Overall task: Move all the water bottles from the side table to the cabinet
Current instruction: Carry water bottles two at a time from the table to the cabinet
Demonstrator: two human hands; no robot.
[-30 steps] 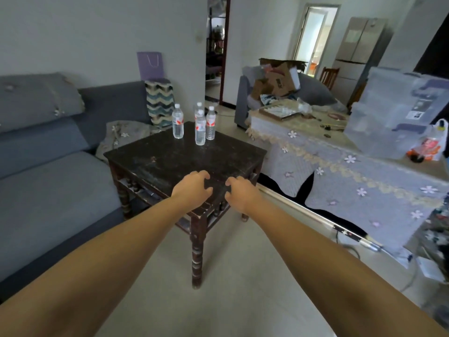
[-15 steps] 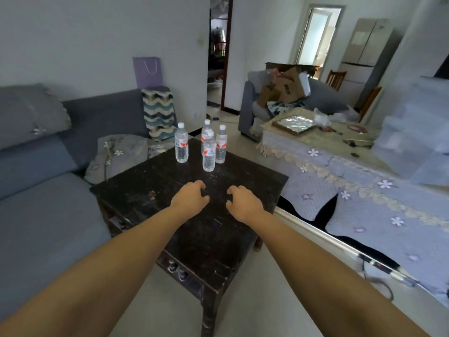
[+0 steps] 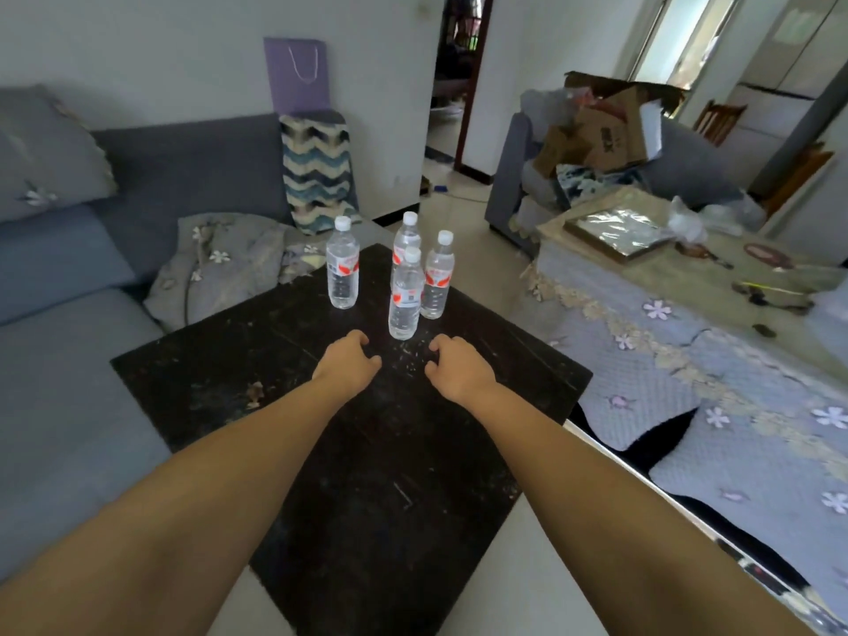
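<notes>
Several clear water bottles with white caps and red-and-white labels stand upright at the far corner of a dark wooden side table [image 3: 459, 452]. One bottle [image 3: 342, 269] stands alone on the left. The nearest bottle [image 3: 404, 297] stands in front of a taller-looking one [image 3: 406, 231], with another bottle [image 3: 438, 276] to its right. My left hand [image 3: 346, 367] and my right hand [image 3: 456, 367] hover over the table just short of the nearest bottle, one on each side of it. Their fingers are loosely curled and hold nothing. No cabinet is recognisable in view.
A grey sofa [image 3: 69, 360] runs along the left, with a zigzag blanket [image 3: 316, 172] and a purple bag [image 3: 297, 73] on its end. To the right stands a table under a flowered cloth [image 3: 688, 360]. Behind it is an armchair with cardboard boxes [image 3: 605, 130]. A doorway [image 3: 454, 75] opens behind.
I have come closer to the side table. Both hands have moved forward over its top, from the near corner to just short of the nearest bottle.
</notes>
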